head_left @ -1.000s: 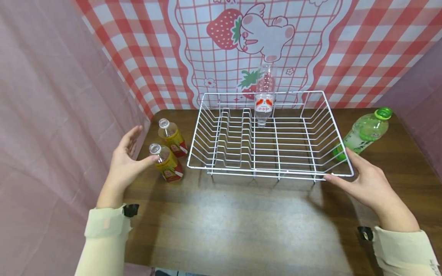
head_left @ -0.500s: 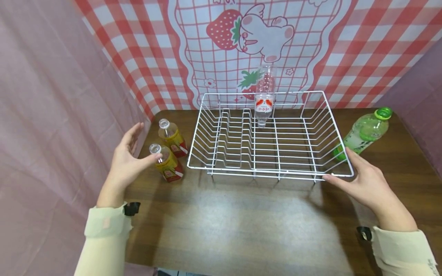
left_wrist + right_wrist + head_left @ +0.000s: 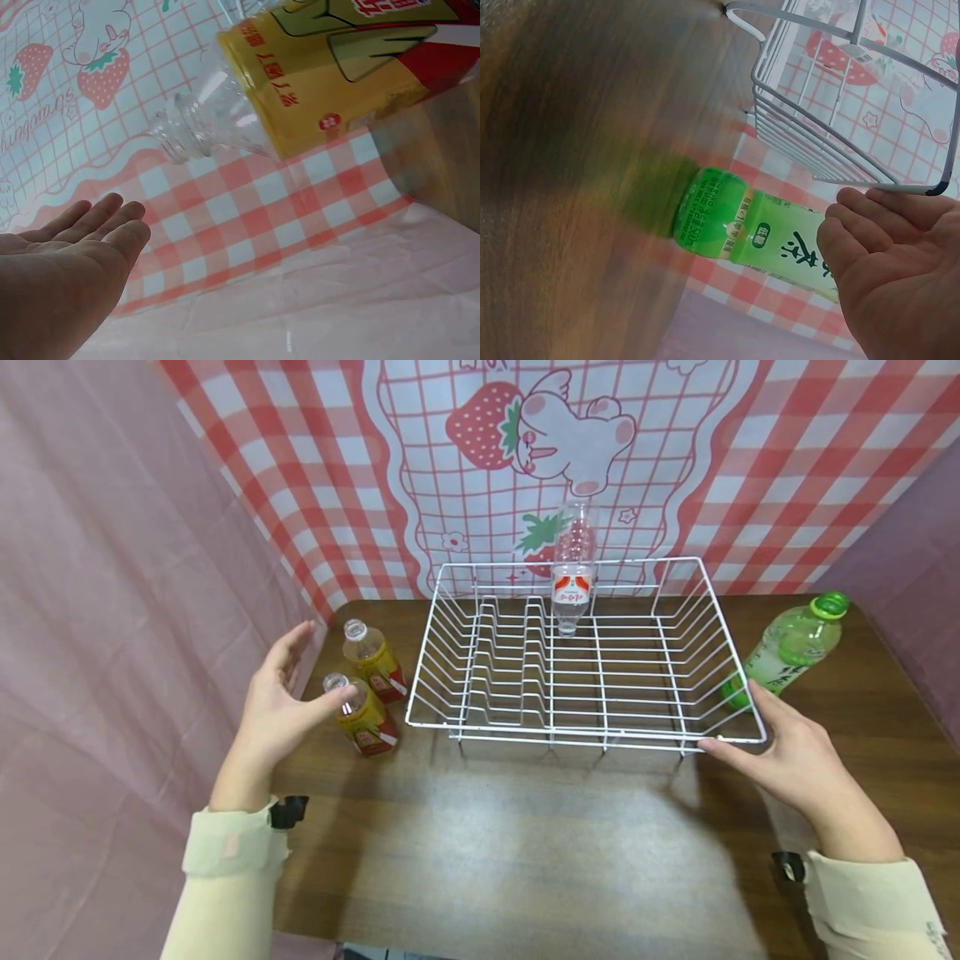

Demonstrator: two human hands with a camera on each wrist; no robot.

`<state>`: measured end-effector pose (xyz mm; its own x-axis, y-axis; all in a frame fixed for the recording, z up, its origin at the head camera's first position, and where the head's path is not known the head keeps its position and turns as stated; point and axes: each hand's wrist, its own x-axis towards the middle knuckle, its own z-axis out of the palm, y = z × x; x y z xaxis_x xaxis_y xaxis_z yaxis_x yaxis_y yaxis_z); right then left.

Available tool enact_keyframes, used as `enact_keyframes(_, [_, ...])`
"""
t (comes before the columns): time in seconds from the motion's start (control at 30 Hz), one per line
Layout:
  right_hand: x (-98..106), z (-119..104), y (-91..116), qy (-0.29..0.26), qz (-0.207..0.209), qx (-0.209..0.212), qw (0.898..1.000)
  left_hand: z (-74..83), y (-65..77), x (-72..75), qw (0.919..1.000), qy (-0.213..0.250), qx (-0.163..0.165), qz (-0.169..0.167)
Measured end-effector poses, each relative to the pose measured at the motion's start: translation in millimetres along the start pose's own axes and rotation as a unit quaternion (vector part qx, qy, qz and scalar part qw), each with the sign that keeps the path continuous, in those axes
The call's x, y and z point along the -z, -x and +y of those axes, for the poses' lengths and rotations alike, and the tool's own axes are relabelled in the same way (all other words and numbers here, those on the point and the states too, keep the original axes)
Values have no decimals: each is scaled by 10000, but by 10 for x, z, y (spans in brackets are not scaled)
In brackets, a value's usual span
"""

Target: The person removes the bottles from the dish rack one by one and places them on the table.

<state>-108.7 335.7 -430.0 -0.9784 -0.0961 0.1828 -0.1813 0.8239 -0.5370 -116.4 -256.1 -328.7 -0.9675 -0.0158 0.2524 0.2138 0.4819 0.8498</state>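
Note:
A white wire dish rack (image 3: 585,732) stands on the table. My right hand (image 3: 795,764) is at its front right corner, thumb by the front wire and fingers nearly straight along the outer side. Just behind those fingers is a green bottle (image 3: 798,639) with a green cap; its label faces the right wrist camera (image 3: 776,236). My left hand (image 3: 273,702) is spread beside two uncapped yellow-labelled bottles, one in front (image 3: 367,718) and one behind (image 3: 375,664). The left thumb overlaps the front bottle's neck; contact is unclear. A clear bottle (image 3: 572,581) stands at the rack's back, narrow end downward.
The brown wooden table (image 3: 540,843) extends in front of the rack. Behind it hangs a red-checked cloth (image 3: 810,468) with strawberry prints. A pink curtain (image 3: 127,610) borders the left side, and a purplish one (image 3: 907,577) the right.
The left hand has shifted very slightly right, its thumb reaching further across the front bottle's neck. The right hand, rack and bottles stay about where they were.

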Motion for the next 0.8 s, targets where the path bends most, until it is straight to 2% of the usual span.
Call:
enact_keyframes(0.23, [-6, 0, 3, -53, 18, -34, 10000, 64, -20, -36, 9987, 442, -71, -256])
enact_keyframes(0.67, [-5, 12, 5, -51, 51, 15, 10000, 132, -53, -141, 9991, 181, -145, -353])
enact_keyframes(0.8, [-3, 10, 4, -68, 24, 5, 10000, 160, -69, -184, 9987, 273, -195, -390])
